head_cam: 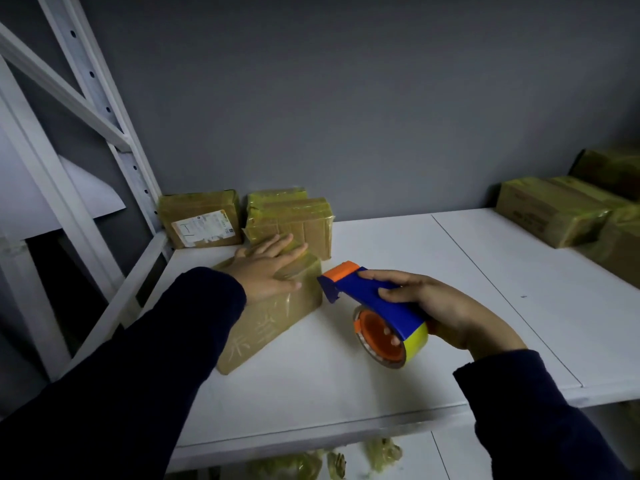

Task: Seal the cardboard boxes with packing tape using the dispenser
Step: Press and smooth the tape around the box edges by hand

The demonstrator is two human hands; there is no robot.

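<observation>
A brown cardboard box (273, 323), wrapped in glossy tape, lies on the white shelf (346, 382) at centre left. My left hand (268, 268) rests flat on its far top end, fingers straight. My right hand (440, 306) grips a blue and orange tape dispenser (367, 296) holding a yellowish tape roll (391, 344). The dispenser's orange tip hangs just right of the box's far corner, a little off the shelf surface.
Two taped boxes stand against the grey wall behind: one with a white label (204, 220), one stack (294, 216). More taped boxes (554, 209) sit at the right. A white rack post (114, 133) rises at left. Crumpled tape scraps (381, 452) lie on the lower level.
</observation>
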